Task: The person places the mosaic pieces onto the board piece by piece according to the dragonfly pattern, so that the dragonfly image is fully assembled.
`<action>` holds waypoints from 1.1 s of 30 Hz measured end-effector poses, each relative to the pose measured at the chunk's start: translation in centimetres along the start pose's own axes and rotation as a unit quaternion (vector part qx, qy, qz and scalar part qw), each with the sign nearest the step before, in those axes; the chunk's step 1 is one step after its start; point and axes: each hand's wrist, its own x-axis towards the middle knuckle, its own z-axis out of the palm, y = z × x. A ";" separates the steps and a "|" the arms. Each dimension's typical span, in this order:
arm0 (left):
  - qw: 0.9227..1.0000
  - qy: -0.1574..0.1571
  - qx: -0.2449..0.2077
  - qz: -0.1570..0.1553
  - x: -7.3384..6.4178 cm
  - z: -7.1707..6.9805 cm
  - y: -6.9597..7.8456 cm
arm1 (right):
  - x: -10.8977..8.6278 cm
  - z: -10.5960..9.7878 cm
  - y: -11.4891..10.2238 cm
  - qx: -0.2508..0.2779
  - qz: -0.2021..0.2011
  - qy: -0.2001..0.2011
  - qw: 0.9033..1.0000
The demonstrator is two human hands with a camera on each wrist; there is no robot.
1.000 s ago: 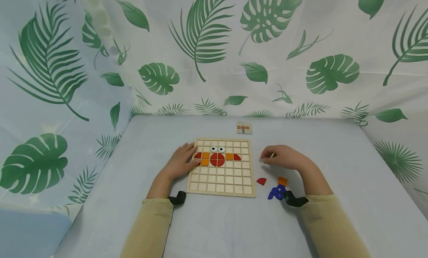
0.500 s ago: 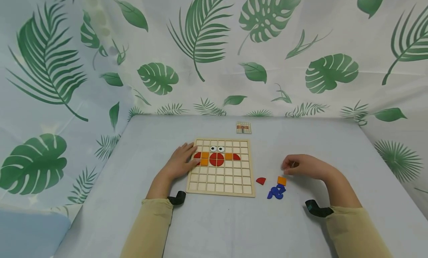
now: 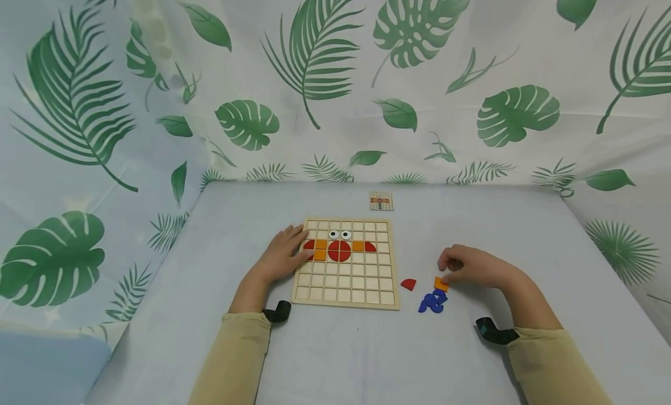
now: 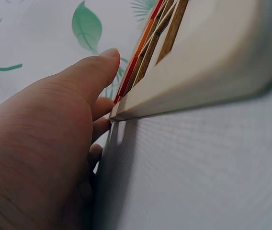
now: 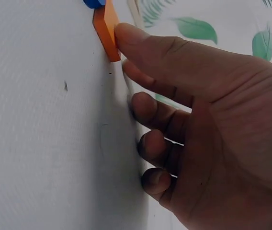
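Observation:
My left hand [image 3: 283, 254] rests on the left edge of a wooden grid board [image 3: 346, 282], fingers mostly straight and the thumb over a red piece. In the left wrist view the thumb [image 4: 95, 69] lies along the board's rim [image 4: 174, 91]. Set into the grid are two eye pieces [image 3: 339, 234], a red circle [image 3: 339, 251] and orange and red pieces either side of it. My right hand [image 3: 477, 266] is right of the board, its thumb touching a loose orange square [image 3: 439, 284]. In the right wrist view its other fingers [image 5: 155, 143] curl loosely, apart from the orange square [image 5: 106, 33].
Several blue curved pieces [image 3: 432, 301] lie just in front of the orange square. A red quarter-circle [image 3: 408, 284] is between them and the board. Behind the board lies a small picture card [image 3: 381, 201]. A leaf-patterned curtain [image 3: 335, 131] stands at the table's back.
My right hand has moved right and toward me from beside the board, and its thumb has come down onto the orange square. The left hand stays on the board.

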 end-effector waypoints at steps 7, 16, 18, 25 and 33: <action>1.000 0.001 0.005 -0.001 0.0 0.0 0.0 | 0.4 0.2 0.1 -0.005 0.023 0.029 0.999; 1.000 -0.001 0.004 -0.002 0.0 -0.2 0.2 | 0.8 0.5 0.4 -0.017 0.009 0.053 0.998; 1.000 0.000 0.002 -0.002 -0.1 -0.2 0.2 | 0.7 0.5 0.3 -0.014 -0.002 0.043 0.999; 1.000 0.001 0.002 -0.002 -0.1 -0.2 0.2 | 0.6 0.5 0.2 -0.022 -0.021 0.040 0.999; 1.000 0.003 0.002 -0.003 -0.1 -0.1 0.3 | 0.7 0.5 0.3 -0.033 -0.024 0.051 0.998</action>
